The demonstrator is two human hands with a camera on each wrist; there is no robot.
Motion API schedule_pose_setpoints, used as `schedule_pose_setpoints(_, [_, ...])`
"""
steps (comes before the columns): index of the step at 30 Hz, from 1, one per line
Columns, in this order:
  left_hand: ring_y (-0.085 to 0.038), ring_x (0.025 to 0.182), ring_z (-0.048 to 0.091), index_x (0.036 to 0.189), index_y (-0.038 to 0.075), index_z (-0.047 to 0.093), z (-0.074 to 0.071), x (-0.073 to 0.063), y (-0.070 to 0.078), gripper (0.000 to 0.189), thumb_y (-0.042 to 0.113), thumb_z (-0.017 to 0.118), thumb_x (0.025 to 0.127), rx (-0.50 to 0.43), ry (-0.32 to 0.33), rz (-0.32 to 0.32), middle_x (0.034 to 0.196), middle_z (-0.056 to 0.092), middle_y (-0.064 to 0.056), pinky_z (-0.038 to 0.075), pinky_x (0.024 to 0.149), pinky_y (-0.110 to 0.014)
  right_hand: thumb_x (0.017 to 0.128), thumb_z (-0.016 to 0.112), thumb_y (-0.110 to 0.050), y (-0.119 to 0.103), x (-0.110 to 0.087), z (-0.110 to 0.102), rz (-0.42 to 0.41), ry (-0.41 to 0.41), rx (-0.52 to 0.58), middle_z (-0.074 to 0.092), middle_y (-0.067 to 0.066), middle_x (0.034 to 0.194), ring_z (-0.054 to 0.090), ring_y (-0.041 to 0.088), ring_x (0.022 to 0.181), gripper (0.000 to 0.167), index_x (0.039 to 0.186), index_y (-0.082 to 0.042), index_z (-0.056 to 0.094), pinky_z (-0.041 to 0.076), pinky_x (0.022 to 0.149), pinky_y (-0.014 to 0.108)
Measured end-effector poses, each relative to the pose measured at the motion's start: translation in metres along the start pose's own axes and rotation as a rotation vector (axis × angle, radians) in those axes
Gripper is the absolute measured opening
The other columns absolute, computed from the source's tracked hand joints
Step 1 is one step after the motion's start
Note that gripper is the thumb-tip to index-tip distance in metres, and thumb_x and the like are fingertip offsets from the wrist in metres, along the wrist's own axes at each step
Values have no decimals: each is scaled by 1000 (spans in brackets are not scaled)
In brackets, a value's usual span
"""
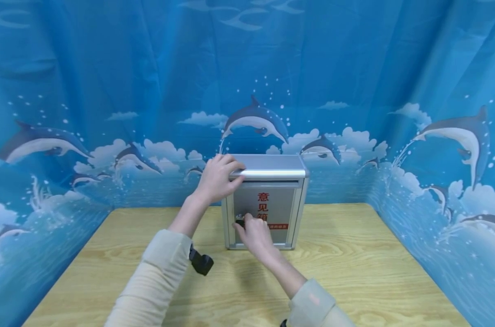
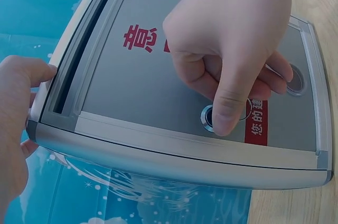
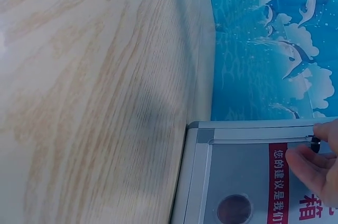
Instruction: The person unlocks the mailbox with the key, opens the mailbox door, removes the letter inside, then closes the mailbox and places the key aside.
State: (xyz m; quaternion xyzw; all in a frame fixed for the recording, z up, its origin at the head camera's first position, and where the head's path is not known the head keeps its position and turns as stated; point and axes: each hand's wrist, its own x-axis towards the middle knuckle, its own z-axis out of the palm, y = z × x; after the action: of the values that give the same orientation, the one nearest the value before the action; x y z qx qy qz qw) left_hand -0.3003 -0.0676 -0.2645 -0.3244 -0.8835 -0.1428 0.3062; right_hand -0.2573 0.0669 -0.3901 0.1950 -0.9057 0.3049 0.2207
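A silver-grey metal suggestion box (image 1: 280,195) with red Chinese lettering and a slot near its top stands upright on the table. My left hand (image 1: 220,179) grips its upper left corner, fingers over the top and thumb at the front. At the front's left side, my right hand (image 1: 256,234) pinches a small key with a black head (image 3: 315,143) between thumb and bent forefinger. The key is at the round chrome-rimmed lock (image 2: 206,118), which the thumb partly covers in the left wrist view. A thin metal key ring (image 2: 249,109) hangs beside the thumb.
Under the box lies a light wood-grain table (image 1: 337,268). A blue curtain (image 1: 182,91) printed with dolphins and clouds surrounds the back and sides. Low on the box's front is a round window (image 3: 234,211). A black wrist-worn device (image 1: 201,262) sits by the left cuff.
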Motion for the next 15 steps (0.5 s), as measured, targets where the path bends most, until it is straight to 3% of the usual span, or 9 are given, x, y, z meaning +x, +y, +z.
schedule_pose_setpoints(8, [-24, 91, 50, 102, 11, 69, 1, 1, -2, 20, 22, 64, 87, -15, 24, 14, 98, 58, -5, 40, 80, -42, 91, 60, -19, 1, -1, 2, -46, 23, -40, 42, -3, 48, 35, 4, 36, 29, 68, -2, 56, 30, 33, 14])
schedule_pose_setpoints(15, [-24, 93, 50, 103, 12, 69, 2, 0, -4, 20, 23, 64, 87, -27, 14, 5, 99, 58, -5, 40, 81, -43, 94, 54, -19, 2, -2, 4, 44, -28, 76, 43, -4, 50, 36, 5, 37, 31, 66, -7, 53, 31, 33, 16])
